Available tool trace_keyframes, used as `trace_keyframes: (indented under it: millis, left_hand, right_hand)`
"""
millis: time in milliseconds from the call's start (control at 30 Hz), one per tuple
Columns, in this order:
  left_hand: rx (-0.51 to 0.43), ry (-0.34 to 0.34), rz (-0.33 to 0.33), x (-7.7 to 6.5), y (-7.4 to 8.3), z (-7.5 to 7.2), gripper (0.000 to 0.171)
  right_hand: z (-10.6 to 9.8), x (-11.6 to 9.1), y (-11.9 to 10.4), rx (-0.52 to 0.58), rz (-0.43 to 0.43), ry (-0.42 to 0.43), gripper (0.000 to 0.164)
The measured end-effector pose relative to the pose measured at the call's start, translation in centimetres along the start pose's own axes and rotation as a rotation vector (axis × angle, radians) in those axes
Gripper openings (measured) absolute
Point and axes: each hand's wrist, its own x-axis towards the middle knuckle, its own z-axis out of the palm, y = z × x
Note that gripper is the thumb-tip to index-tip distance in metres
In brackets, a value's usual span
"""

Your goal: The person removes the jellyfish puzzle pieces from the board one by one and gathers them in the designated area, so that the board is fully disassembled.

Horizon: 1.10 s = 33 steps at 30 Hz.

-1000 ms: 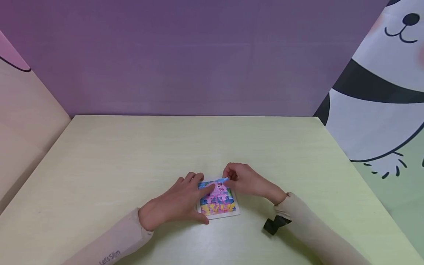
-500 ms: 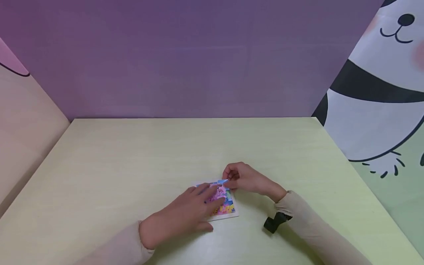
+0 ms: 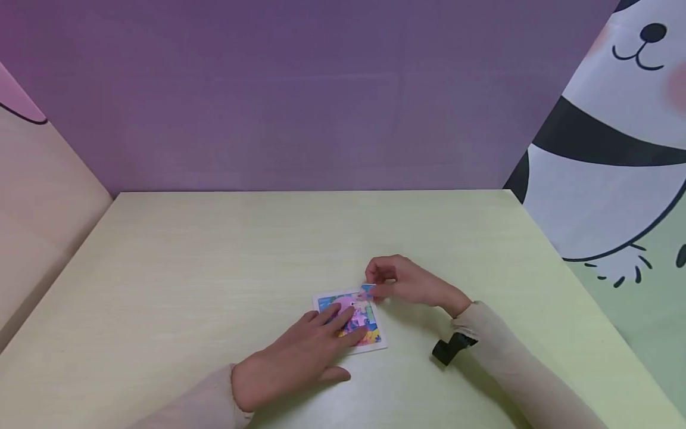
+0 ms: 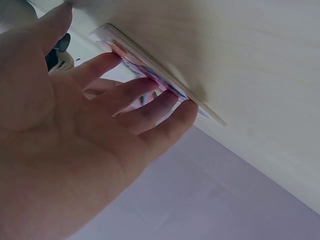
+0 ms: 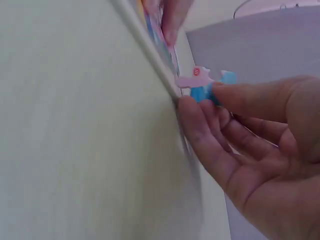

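A small square jigsaw puzzle with a white border and a pink, blue and yellow picture lies flat on the table. My left hand is spread over its left and lower part, and the fingertips press on the picture. At the far right corner, my right hand pinches a puzzle piece between thumb and forefinger. In the right wrist view that puzzle piece is pink and blue, raised off the board and tilted. Much of the picture is hidden under my left hand.
The pale wooden table reaches back to a purple wall. A black wrist camera hangs from the right sleeve close to the tabletop. A panda picture covers the right wall.
My left hand has slid right and farther over the puzzle, its fingers now flat on it. The right hand has lifted a corner piece up and slightly away from the board.
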Motion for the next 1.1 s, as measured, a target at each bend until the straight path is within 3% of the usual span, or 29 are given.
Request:
trace_keyframes:
  millis: [200,500,833,1100]
  left_hand:
    - [-0.003,-0.009,-0.003,0.0,0.0,0.0,0.063]
    - [0.051,0.066,0.025,-0.2,-0.1,-0.1,0.050]
    - [0.006,0.093,0.041,-0.3,0.1,0.8,0.048]
    - [-0.128,0.124,-0.029,-2.3,-1.2,1.0,0.039]
  right_hand:
    - [-0.7,0.1,0.0,-0.013,0.010,0.097,0.010]
    - [-1.2,-0.1,-0.2,-0.036,0.020,0.206,0.010]
    - [-2.5,-1.8,0.9,0.007,0.053,0.334,0.014]
    - [-4.7,-3.7,1.5,-0.031,0.074,0.393,0.016]
